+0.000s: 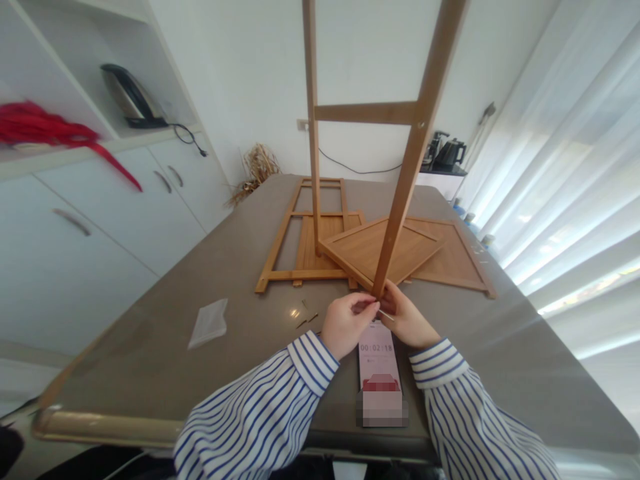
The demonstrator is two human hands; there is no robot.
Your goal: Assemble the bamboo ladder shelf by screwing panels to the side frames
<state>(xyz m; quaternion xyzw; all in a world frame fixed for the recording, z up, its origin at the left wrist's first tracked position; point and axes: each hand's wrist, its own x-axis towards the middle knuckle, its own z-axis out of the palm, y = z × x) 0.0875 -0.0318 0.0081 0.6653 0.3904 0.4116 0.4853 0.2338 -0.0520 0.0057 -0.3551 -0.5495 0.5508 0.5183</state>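
An upright wooden frame (400, 200) with two long legs and a crossbar rises from a wooden panel (385, 250), which lies at an angle at its foot. My left hand (347, 325) is closed, thumb and fingers pinched at the bottom of the nearer leg; what it pinches is too small to name. My right hand (407, 321) wraps round the same leg end from the right. Beneath the fingers a thin, pale metal rod (386, 314) sticks out; which hand holds it is unclear. Several small screws (313, 317) lie on the table left of my hands.
Another wooden frame (280, 247) and a flat panel (453, 257) lie on the grey table (165, 347). A phone (379, 363) with a running timer rests below my hands. A clear plastic bag (209, 323) lies at left. Kettles (450, 153) stand beyond the table.
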